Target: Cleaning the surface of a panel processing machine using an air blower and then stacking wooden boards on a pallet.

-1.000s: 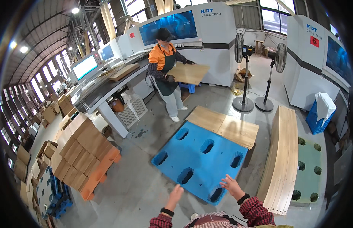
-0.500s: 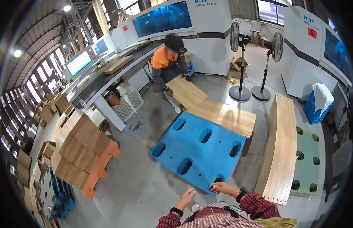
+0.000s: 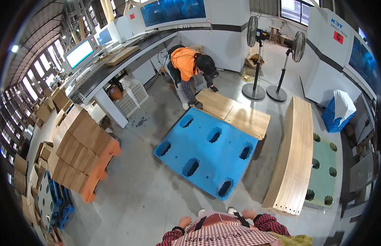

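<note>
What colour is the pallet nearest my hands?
Blue; the pallet shows best in the head view.

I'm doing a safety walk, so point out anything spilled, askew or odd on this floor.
Dark patches mark the grey floor beside the white perforated crate; they look like a spill or stain, though which I cannot tell. The box stack on the orange pallet appears tilted, but the lens may cause that.
</note>
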Demonstrator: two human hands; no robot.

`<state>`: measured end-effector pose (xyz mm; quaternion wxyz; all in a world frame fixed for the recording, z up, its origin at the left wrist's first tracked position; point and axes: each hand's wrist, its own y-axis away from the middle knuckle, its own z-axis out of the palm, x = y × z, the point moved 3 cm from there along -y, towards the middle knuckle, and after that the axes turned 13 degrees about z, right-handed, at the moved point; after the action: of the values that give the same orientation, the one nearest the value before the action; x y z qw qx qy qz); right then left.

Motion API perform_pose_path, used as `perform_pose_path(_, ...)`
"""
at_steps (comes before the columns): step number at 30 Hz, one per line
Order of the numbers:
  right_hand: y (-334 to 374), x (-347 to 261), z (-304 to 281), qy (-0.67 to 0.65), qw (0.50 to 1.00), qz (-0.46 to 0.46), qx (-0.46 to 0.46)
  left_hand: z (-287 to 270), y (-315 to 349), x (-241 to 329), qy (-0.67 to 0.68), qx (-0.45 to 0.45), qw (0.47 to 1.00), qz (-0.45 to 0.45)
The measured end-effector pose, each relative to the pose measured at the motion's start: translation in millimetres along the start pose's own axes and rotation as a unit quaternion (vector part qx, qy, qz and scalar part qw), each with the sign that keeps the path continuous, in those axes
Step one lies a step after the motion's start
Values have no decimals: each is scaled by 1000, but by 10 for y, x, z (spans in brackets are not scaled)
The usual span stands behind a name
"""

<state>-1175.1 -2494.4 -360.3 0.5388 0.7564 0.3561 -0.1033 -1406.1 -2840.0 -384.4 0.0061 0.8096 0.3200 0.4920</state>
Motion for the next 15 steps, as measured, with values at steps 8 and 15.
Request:
perform_pose_path(8,137,-546,-208,29,994,-29,99,-204,-206,929,295,93,933,-183)
perform_pose_path(15,-8,-391,-138,-12,997,-27,76,-269,-214,1072,302,59,934,-183)
